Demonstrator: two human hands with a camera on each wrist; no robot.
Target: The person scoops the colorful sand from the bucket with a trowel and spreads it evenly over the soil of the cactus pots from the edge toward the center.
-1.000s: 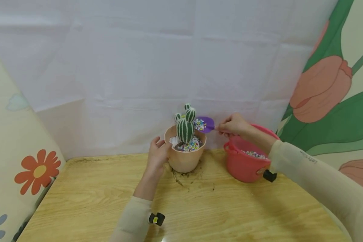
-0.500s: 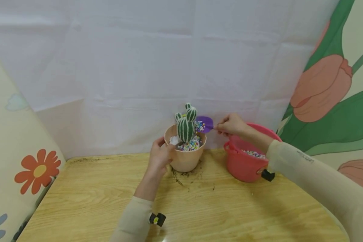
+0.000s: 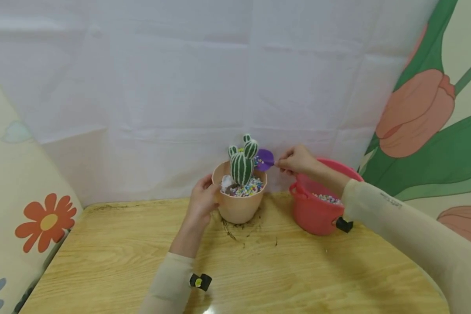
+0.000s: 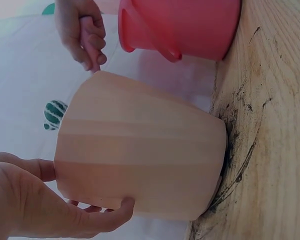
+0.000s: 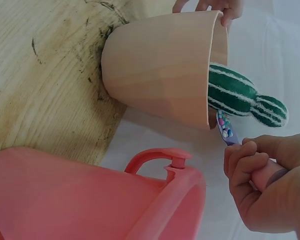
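Note:
A striped green cactus (image 3: 241, 168) stands in a peach flowerpot (image 3: 238, 209), with colourful pebbles (image 3: 251, 187) and a white patch around its base. My left hand (image 3: 202, 199) holds the pot's left side, thumb at the rim and fingers along the outer wall in the left wrist view. My right hand (image 3: 298, 160) grips the pink handle (image 5: 268, 175) of a small purple shovel (image 3: 265, 159). The shovel's blade, bearing some pebbles (image 5: 225, 126), is tilted at the pot's right rim, close beside the cactus. The cactus hides part of the blade in the head view.
Right of the pot stands a red bucket (image 3: 312, 216) with more pebbles (image 3: 328, 199) inside, under my right forearm. Dark soil crumbs (image 4: 240, 175) lie around the pot's foot on the wooden table (image 3: 114, 253). A white cloth (image 3: 172, 87) hangs behind.
The shovel has moved slightly left toward the cactus and tilted, and fewer pebbles show on its blade. More pebbles show in the pot. My left hand has closed in on the pot's side.

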